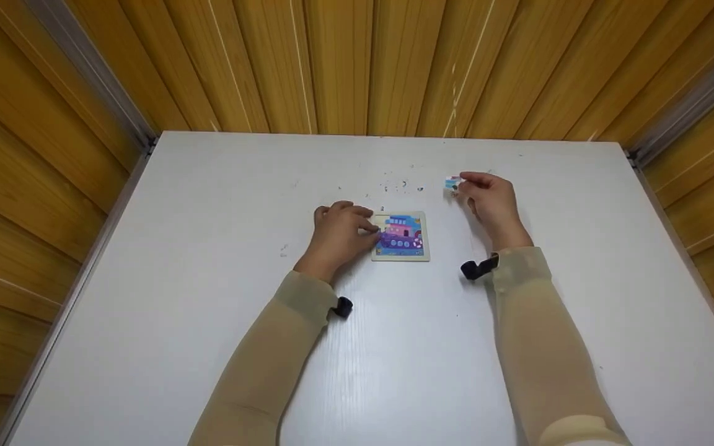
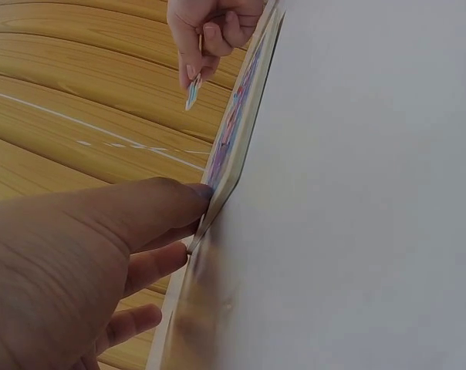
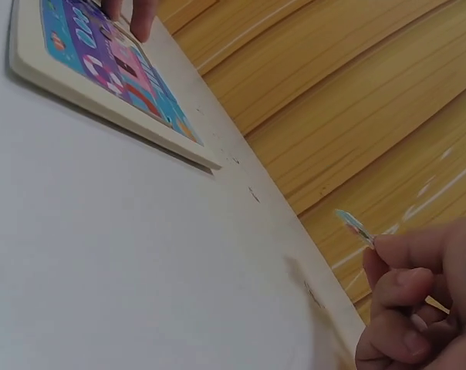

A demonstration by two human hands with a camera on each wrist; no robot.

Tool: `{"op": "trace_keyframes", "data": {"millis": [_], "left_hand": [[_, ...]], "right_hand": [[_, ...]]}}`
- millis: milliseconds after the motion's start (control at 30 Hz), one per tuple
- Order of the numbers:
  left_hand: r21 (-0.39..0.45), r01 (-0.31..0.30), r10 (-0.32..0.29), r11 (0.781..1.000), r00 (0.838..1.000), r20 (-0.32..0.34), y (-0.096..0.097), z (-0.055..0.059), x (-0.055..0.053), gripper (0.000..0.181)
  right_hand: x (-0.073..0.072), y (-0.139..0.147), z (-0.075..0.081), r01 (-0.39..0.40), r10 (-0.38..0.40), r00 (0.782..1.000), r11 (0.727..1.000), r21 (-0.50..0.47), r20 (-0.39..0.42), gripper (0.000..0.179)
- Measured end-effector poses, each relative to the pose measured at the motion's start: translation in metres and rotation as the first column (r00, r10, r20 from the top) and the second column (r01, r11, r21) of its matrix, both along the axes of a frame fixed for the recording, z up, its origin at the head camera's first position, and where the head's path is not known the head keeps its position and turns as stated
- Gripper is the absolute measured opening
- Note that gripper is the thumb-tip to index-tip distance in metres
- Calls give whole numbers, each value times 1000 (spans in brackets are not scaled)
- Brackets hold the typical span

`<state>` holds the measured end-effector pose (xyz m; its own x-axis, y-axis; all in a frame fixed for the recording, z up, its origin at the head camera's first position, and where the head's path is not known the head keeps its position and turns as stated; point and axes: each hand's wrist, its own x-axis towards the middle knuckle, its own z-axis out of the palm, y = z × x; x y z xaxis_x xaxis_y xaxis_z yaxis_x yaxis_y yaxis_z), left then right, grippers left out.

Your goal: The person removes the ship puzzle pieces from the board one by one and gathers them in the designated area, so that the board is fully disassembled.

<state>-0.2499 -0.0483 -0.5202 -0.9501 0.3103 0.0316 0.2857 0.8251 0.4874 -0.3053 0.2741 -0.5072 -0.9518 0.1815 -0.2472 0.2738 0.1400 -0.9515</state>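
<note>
A square jigsaw puzzle with a cream frame lies on the white table, showing a pink and purple ship on blue. Its upper-left part shows a pale bare patch. At its left edge, my left hand holds the frame with thumb and forefinger, the thumb lying over the near edge. My right hand is raised beyond the puzzle's upper right corner. Between its thumb and forefinger it pinches a small puzzle piece with light blue colouring, seen nearly edge-on in both wrist views.
The white table carries small dark marks behind the puzzle. Wood-patterned panels stand along its back and sides. A black wrist strap shows at the right sleeve, and another black piece at the left sleeve.
</note>
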Motion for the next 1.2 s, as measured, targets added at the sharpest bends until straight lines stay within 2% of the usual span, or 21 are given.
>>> {"op": "trace_keyframes", "data": {"millis": [167,267,400,667,833,1200], "left_hand": [[-7,2,-2,1000,1000,-5,0,0,0,21],[-8,1,-1,1000,1000,-8,1,0,0,22],[4,-2,2,1000,1000,0,1,-1,0,22],[8,4,-4,1000,1000,-1,0,0,0,21],[-1,11,-11,1000,1000,8,-1,1,0,20],[3,8,-8,1000,1000,2,0,0,-1,21]], "right_hand": [[1,5,1,-21,17,999,992,125,31,39],[2,4,2,-58,47,998,972,229,51,38],[3,3,4,-96,77,994,948,302,76,39],[3,7,5,-124,96,991,907,402,89,39],[3,9,4,-126,110,992,883,452,61,39],[3,8,5,-123,106,992,860,495,62,42]]}}
